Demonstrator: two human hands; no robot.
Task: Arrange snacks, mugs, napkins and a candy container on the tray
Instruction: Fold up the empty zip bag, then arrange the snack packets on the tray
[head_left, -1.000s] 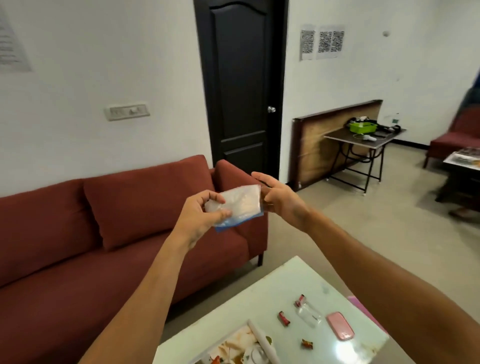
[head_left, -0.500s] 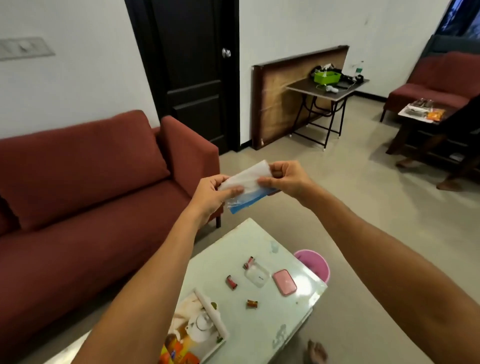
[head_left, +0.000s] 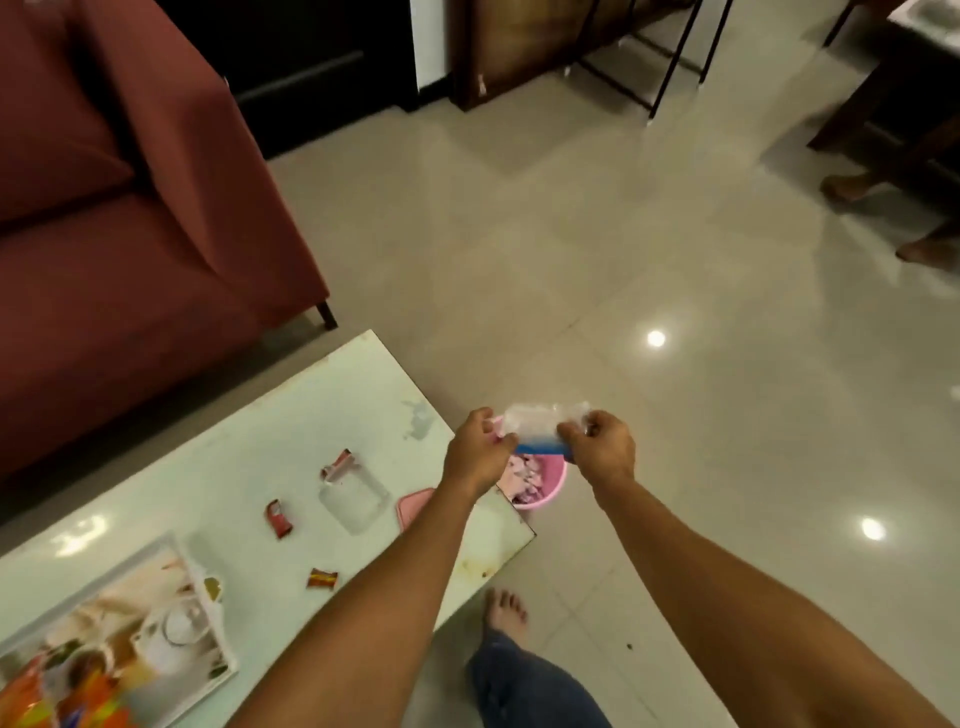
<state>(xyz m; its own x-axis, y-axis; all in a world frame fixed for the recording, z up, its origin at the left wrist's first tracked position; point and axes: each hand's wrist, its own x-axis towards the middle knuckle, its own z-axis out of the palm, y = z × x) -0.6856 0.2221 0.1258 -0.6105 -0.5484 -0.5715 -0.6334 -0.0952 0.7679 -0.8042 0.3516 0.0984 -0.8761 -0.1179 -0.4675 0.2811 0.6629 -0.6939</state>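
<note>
Since half a second back we've dropped the clear packet (head_left: 540, 423) from chest height over the couch end to just past the table's right corner, and it now hangs right above the pink bin (head_left: 540, 486) on the floor. Both hands are pinched on it: our left hand (head_left: 480, 452) has the left edge between thumb and fingers, our right hand (head_left: 600, 449) has the right edge the same way. It's blurry, but it looks like a see-through wrapper with a blue strip along the bottom, probably the napkin pack.

The bin sits against the white table (head_left: 249, 452) and has pale scraps inside. On the table, left of our forearm, there's a clear candy container (head_left: 356, 499) with a red wrapper at its far end, a pink lid (head_left: 415, 506) half hidden by the arm, and two loose candies (head_left: 278, 518) (head_left: 322, 578). The printed tray (head_left: 135, 618) sits at the near left with bright snack packs (head_left: 57, 696) on it. Red sofa (head_left: 130, 218) is at the far left.
</note>
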